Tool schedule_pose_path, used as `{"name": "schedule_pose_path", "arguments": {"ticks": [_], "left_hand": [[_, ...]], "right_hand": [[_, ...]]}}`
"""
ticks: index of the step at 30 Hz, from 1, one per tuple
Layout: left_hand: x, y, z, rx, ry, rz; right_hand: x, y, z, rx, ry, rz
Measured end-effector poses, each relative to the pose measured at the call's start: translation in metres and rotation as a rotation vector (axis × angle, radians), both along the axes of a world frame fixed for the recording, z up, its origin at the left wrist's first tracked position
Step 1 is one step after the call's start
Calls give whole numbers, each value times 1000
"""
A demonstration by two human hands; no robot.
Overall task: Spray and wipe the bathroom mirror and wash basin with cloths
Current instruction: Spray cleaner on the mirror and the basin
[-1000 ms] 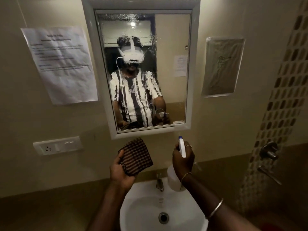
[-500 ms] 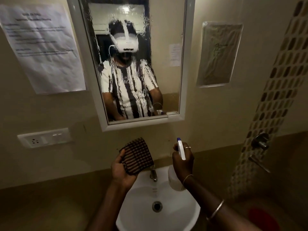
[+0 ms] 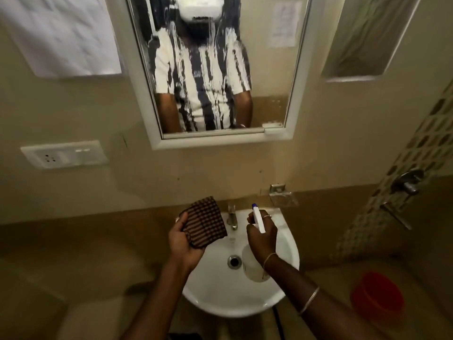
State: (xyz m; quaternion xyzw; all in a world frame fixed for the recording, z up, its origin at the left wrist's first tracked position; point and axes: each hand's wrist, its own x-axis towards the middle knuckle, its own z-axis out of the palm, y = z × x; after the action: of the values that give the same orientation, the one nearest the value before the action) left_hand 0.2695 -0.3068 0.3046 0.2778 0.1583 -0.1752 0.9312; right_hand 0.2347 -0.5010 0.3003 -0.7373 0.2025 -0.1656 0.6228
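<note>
A white wash basin [image 3: 220,298] hangs on the wall below a white-framed mirror [image 3: 297,77] streaked with wet spray. My left hand [image 3: 182,241] holds a folded brown checked cloth [image 3: 204,224] over the basin's left rear rim. My right hand [image 3: 262,235] grips a white spray bottle [image 3: 252,265] over the bowl, its blue-tipped nozzle pointing up and away toward the wall. A metal tap [image 3: 232,217] stands between my hands, and the drain [image 3: 234,261] lies below them.
A red bucket [image 3: 377,294] sits on the floor at the right. A socket plate [image 3: 63,153] and a paper notice [image 3: 61,35] are on the left wall. A soap holder [image 3: 282,195] and shower valve [image 3: 408,181] are mounted to the right.
The view has tilted down, so the mirror slid up and the whole basin and the red bucket came into sight. Both hands lowered over the basin, still holding cloth and bottle.
</note>
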Motion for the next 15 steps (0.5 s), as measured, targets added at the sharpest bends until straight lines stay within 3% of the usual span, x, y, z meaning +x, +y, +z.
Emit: {"name": "schedule_pose_path", "arguments": {"ticks": [15], "left_hand": [[5,-8,-77,48,163,94]], "right_hand": [[10,33,-83,7,216,20]]}}
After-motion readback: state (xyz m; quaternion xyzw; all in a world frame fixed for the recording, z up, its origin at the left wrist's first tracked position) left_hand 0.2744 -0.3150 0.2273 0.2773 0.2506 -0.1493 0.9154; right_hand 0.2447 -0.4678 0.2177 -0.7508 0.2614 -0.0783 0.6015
